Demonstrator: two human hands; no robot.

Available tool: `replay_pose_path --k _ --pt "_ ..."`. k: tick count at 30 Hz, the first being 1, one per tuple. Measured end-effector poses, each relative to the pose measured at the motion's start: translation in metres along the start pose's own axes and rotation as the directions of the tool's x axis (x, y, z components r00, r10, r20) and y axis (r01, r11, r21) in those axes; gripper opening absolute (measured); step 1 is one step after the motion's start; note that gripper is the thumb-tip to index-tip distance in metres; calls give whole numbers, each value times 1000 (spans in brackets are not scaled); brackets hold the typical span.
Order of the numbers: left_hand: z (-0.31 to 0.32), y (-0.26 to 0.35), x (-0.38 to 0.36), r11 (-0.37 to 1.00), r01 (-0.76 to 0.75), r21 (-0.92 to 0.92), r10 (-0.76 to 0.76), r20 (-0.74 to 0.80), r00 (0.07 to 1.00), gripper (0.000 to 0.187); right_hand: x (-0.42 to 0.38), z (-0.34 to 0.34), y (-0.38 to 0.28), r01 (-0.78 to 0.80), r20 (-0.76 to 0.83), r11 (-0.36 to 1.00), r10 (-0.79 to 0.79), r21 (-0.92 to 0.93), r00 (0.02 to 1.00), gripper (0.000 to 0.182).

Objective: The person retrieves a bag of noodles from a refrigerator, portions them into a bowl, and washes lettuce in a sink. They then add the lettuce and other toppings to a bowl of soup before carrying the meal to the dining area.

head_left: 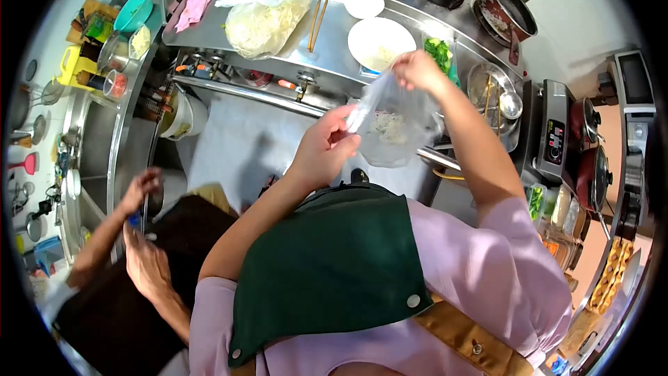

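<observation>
A clear plastic bag (414, 125) hangs in front of me, with a small heap of pale, noodle-like food (388, 127) at its bottom. My left hand (325, 150) pinches the left side of the bag's mouth between thumb and fingers. On the other side, my right hand (417, 72) grips the top edge, its fingers closed. Just beyond the bag, a white plate (374, 36) with a few pale strands lies on the steel counter. Wooden chopsticks (318, 24) rest left of it, beside a large bag of pale noodles (268, 19).
A co-worker's hands (147, 261) are at the left, near a steel sink counter. Leafy greens (438, 52) sit in a container right of the plate. Farther right are a steel tray with a ladle (511, 104) and dark red pots (591, 174). A pink cloth (195, 10) lies back left.
</observation>
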State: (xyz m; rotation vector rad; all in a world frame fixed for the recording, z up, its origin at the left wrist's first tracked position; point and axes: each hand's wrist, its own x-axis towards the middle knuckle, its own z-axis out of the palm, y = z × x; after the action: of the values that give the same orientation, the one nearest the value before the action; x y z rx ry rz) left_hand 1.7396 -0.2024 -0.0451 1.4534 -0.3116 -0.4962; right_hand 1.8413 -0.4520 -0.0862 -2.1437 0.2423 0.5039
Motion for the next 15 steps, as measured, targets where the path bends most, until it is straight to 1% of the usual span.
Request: replay_pose_path --k 1,3,4,5,6,7,8,9,10,11,12,13,14,15 --pt "3 0 1 1000 17 3 -17 -16 1000 43 22 -4 12 1 -17 983 3 186 1000 12" --pt "9 2 1 990 132 -50 -130 45 990 42 38 -10 13 -65 246 896 -51 440 968 11" --pt "12 2 -2 975 194 -105 -185 90 979 43 36 -13 9 -95 334 941 -21 325 942 11" --pt "15 6 -6 974 202 -103 -195 69 978 43 31 -16 4 -107 412 974 15 201 911 10" --pt "20 12 -9 939 331 -93 -317 143 938 41 31 -18 11 -30 462 998 52 -54 885 12" --pt "23 15 -12 890 449 -75 -425 215 879 39 33 -18 22 158 479 836 138 -526 867 13" --pt "24 5 -15 922 384 -56 -348 319 882 29 18 -15 20 181 401 636 219 -750 890 14" --pt "26 -3 -18 942 335 -16 -304 381 873 21 0 -22 22 82 411 731 284 -678 866 16" --pt "30 -4 -20 929 370 -32 -321 431 843 21 -10 -30 26 160 555 806 234 -570 798 18" --pt "32 -4 -21 915 401 -46 -331 480 812 21 -13 -39 33 115 646 912 186 -394 740 22" --pt "34 -4 -19 964 264 30 -245 482 841 26 -26 -49 22 44 653 967 137 -252 745 21" --pt "36 -10 -18 967 253 27 -236 466 853 26 -24 -60 23 97 639 991 -15 -93 769 18" --pt "39 -16 -16 985 171 38 -169 470 866 27 -15 -65 31 141 467 990 -125 -1 876 16" --pt "43 -22 -16 995 90 49 -102 475 874 28 7 -66 43 138 269 990 -140 27 953 14"
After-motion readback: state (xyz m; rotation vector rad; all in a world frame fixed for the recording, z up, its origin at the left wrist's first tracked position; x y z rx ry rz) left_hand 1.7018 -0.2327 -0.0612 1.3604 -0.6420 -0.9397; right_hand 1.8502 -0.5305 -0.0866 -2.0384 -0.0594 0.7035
